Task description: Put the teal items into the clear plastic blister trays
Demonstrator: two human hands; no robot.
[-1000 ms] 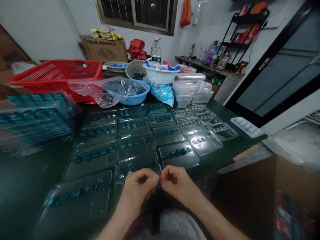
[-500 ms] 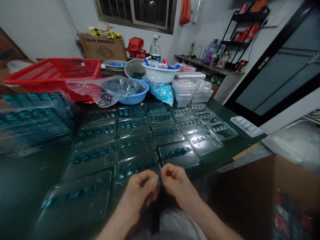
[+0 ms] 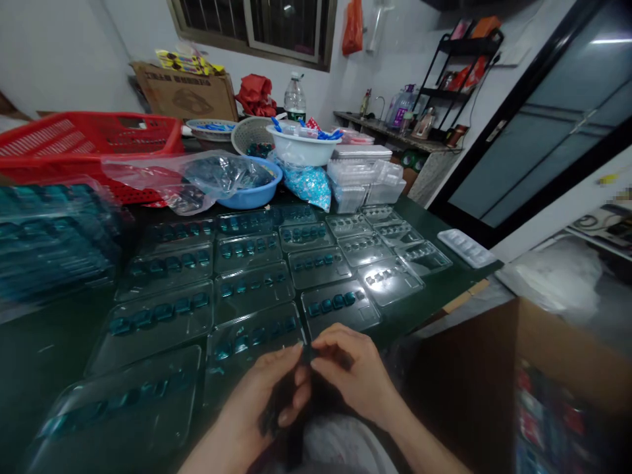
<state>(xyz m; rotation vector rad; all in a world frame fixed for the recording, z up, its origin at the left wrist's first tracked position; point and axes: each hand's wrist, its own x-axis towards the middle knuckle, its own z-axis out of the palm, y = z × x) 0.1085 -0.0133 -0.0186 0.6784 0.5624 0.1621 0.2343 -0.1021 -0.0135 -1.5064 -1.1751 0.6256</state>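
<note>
My left hand and my right hand meet at the table's near edge, fingertips together. Both pinch something small and dark between them that I cannot make out; a dark strip hangs below my left fingers. Just beyond my hands lie clear plastic blister trays holding rows of small teal pieces, laid in a grid on the dark green table. The trays at the right end of the grid look mostly unfilled.
A stack of filled trays stands at left. Behind are a red basket, a blue bowl under a plastic bag, a white bowl, clear boxes. A brown cardboard box sits at my right.
The view has shifted slightly right. My hands dropped a little toward me, and my left fingers uncurled somewhat while still meeting the right fingertips.
</note>
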